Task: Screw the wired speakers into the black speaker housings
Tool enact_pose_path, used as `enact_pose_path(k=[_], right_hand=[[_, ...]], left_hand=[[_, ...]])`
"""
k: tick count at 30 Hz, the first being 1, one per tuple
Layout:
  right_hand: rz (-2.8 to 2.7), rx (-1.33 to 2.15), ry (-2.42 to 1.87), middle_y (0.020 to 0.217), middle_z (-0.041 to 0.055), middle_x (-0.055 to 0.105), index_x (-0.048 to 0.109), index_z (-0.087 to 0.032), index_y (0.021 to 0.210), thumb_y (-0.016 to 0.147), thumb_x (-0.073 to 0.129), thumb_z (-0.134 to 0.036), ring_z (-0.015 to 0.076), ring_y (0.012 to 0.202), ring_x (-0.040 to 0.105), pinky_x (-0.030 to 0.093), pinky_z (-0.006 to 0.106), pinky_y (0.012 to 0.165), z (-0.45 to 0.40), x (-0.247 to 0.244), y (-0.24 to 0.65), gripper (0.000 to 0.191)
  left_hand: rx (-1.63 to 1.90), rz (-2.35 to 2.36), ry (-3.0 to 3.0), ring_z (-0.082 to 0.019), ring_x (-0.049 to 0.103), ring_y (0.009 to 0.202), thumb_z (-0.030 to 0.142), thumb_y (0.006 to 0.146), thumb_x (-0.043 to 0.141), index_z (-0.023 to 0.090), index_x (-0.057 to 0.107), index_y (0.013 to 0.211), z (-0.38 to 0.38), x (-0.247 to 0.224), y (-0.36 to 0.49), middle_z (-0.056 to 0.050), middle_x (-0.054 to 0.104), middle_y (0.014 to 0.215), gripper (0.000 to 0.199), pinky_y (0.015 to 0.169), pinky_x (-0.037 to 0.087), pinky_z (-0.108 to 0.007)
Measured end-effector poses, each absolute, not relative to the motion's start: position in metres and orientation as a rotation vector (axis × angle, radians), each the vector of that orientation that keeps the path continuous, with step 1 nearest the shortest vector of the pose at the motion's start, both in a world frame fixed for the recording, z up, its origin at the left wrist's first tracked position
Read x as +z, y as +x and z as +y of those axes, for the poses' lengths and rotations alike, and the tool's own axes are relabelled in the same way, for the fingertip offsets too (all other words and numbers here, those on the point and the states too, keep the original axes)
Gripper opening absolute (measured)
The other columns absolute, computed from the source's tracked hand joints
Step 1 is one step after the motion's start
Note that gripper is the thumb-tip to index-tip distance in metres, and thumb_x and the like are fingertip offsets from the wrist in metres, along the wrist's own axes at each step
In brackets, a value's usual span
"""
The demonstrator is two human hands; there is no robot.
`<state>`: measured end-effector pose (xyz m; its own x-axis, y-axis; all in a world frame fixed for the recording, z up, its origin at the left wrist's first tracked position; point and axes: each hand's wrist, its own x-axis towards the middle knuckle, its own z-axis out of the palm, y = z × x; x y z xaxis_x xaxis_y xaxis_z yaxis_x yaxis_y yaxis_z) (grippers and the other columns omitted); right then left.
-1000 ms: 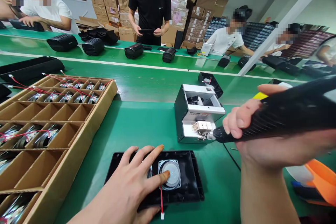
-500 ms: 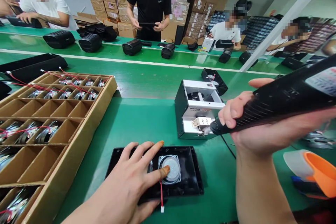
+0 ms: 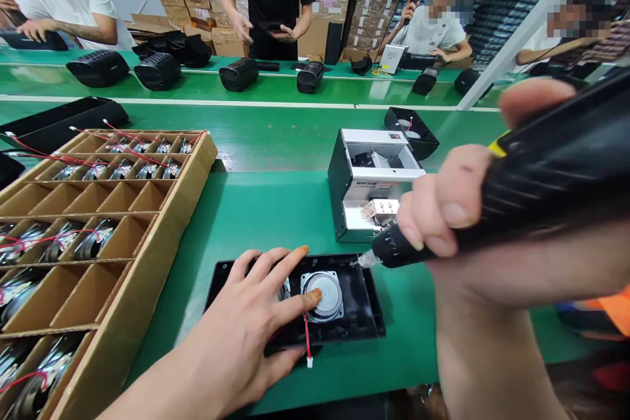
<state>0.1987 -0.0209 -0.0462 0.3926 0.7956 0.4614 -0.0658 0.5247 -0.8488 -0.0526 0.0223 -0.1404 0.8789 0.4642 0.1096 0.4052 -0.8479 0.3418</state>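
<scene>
My left hand point(image 3: 231, 321) lies spread over a black plastic speaker housing point(image 3: 363, 305), its thumb pressing a round metal speaker driver point(image 3: 329, 298) seated inside. A red wire point(image 3: 308, 341) with a white connector point(image 3: 310, 362) hangs from the housing's near edge. My right hand point(image 3: 453, 210) grips a black electric screwdriver point(image 3: 536, 197). Its bit tip point(image 3: 367, 260) points left, just off the housing's right edge and not touching it. A silver and black screw feeder point(image 3: 374, 187) stands beyond the bit.
A cardboard divider tray point(image 3: 194, 161) at left holds many wired speaker drivers. An open black housing point(image 3: 411, 128) sits behind the feeder. Finished black speakers line a green conveyor beyond, where co-workers stand before stacked cartons. An orange object point(image 3: 610, 310) lies at the right edge.
The screwdriver has moved down and left, from the screw feeder to just beside the housing. My left hand still presses the driver. The whole view has shifted slightly.
</scene>
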Motion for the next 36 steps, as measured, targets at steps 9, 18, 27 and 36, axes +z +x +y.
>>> enact_pose_path(k=[9, 18, 27, 36], right_hand=[[-0.972, 0.759, -0.644, 0.054, -0.0055, 0.057, 0.068, -0.024, 0.108, 0.089, 0.048, -0.086, 0.0119, 0.033, 0.045, 0.033, 0.024, 0.029, 0.004, -0.092, 0.178, 0.068], [-0.983, 0.824, -0.612, 0.055, -0.0060, 0.056, 0.065, -0.025, 0.109, 0.090, 0.048, -0.085, 0.0122, 0.034, 0.045, 0.037, 0.024, 0.032, 0.009, -0.105, 0.179, 0.066], [-0.953, 0.801, -0.646, 0.057, -0.0062, 0.055, 0.065, -0.024, 0.111, 0.092, 0.041, -0.087, 0.0118, 0.036, 0.043, 0.034, 0.024, 0.033, 0.010, -0.109, 0.171, 0.069], [-1.131, 0.921, -0.539, 0.059, -0.0054, 0.061, 0.065, -0.024, 0.113, 0.088, 0.052, -0.085, 0.0121, 0.034, 0.046, 0.038, 0.024, 0.030, 0.012, -0.119, 0.178, 0.067]], left_hand=[[0.232, 0.671, 2.721, -0.040, 0.045, 0.143, 0.037, 0.087, 0.077, 0.041, 0.069, 0.133, 0.022, -0.134, -0.050, -0.006, 0.039, 0.169, 0.047, 0.112, 0.034, -0.064], [0.225, 0.679, 2.753, -0.040, 0.046, 0.142, 0.035, 0.083, 0.079, 0.039, 0.071, 0.132, 0.021, -0.135, -0.048, -0.006, 0.040, 0.168, 0.050, 0.115, 0.033, -0.062], [0.246, 0.684, 2.761, -0.040, 0.045, 0.143, 0.034, 0.084, 0.079, 0.038, 0.071, 0.132, 0.020, -0.135, -0.048, -0.006, 0.040, 0.168, 0.049, 0.117, 0.032, -0.063], [0.234, 0.691, 2.749, -0.040, 0.046, 0.143, 0.034, 0.085, 0.076, 0.038, 0.072, 0.130, 0.020, -0.134, -0.046, -0.008, 0.044, 0.164, 0.045, 0.117, 0.032, -0.065]])
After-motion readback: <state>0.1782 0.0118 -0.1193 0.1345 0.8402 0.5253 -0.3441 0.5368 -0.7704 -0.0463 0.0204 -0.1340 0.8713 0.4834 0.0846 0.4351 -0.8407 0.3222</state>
